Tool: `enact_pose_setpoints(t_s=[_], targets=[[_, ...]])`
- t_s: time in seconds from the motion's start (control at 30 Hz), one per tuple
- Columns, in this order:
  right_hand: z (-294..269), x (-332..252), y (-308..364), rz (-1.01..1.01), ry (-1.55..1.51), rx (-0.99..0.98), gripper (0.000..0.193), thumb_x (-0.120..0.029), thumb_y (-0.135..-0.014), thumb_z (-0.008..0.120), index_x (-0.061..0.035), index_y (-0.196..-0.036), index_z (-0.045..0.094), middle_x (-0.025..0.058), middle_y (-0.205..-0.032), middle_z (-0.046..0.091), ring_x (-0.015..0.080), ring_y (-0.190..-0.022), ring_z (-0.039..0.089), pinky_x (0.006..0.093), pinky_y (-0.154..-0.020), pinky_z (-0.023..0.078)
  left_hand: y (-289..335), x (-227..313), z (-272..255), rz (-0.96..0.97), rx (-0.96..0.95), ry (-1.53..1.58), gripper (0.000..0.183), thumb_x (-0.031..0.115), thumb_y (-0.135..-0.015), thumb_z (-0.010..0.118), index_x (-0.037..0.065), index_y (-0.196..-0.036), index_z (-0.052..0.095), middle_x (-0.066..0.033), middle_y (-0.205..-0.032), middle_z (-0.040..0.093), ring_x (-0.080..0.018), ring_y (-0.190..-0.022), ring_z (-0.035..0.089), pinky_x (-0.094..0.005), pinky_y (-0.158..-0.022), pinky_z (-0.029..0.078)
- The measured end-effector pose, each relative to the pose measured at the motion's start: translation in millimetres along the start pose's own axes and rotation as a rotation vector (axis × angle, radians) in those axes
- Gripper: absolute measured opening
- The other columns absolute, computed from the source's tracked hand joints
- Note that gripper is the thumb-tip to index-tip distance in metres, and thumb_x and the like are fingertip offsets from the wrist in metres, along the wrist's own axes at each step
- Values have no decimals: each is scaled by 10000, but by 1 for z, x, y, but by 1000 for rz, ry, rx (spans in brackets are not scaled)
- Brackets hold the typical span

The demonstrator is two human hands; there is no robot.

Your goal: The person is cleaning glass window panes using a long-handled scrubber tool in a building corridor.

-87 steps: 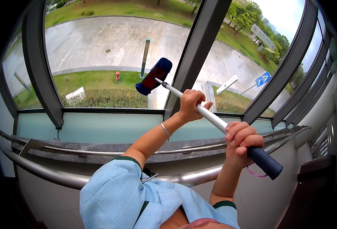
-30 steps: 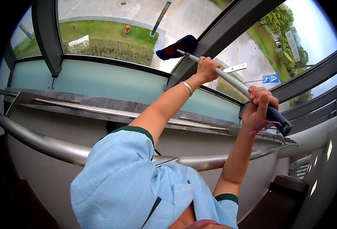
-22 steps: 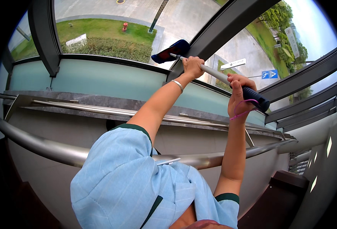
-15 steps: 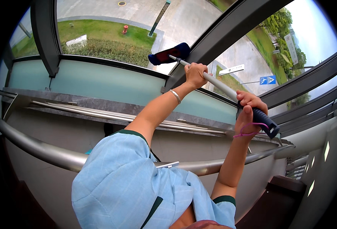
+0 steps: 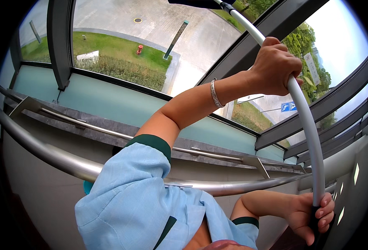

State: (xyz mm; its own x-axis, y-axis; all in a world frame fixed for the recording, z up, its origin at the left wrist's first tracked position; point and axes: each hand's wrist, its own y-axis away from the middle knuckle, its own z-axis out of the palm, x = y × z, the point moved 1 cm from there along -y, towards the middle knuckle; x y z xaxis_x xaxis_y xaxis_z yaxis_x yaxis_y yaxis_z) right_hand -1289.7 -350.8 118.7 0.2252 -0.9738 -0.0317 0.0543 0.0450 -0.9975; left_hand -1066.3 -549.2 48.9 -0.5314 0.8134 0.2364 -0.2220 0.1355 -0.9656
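A long-handled flat mop with a pale grey metal pole (image 5: 309,125) runs from the top of the view down to the lower right. Its dark blue head (image 5: 200,3) is partly cut off by the upper edge, up against the window side. My left hand (image 5: 275,66), raised high with a silver bracelet on its wrist, is closed round the pole's upper part. Lower down, my right hand (image 5: 311,214) wraps its fingers about the black grip (image 5: 316,214) at the bottom end, with the thumb pointing down. The grip's far end is hidden in shadow.
Tall window panes in dark frames (image 5: 61,46) stand ahead, above a frosted glass strip (image 5: 105,98). A thick steel handrail (image 5: 217,187) crosses close in front of my body, with a thinner rail (image 5: 103,130) beyond it. Outside lie paving, grass and a red hydrant (image 5: 139,50).
The mop head has moved up the window, nearly out of view. My left hand has risen to the right; my right hand has dropped and drawn back toward me, making the pole steeper.
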Motion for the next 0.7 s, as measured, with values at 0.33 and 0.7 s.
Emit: enact_pose_setpoints(t_s=[0.33,0.7], targets=[[46,53,0,52,294,-531,465,-554,-917,461,-93,-898,525,62,-829,545,304,-842,562,569,-829,457,-56,-87,-10,161,-339,-186,184,263,-625,810,194,-647,641,12,-577,601,-179,-582,634,-347,-765,461],[48,56,3,-30,270,-602,279,-366,-928,368,-121,-845,472,41,-744,500,264,-730,541,516,-742,483,-27,-87,-21,155,-227,-108,302,362,-671,796,173,-578,580,-4,-510,544,-208,-515,603,-341,-513,437]])
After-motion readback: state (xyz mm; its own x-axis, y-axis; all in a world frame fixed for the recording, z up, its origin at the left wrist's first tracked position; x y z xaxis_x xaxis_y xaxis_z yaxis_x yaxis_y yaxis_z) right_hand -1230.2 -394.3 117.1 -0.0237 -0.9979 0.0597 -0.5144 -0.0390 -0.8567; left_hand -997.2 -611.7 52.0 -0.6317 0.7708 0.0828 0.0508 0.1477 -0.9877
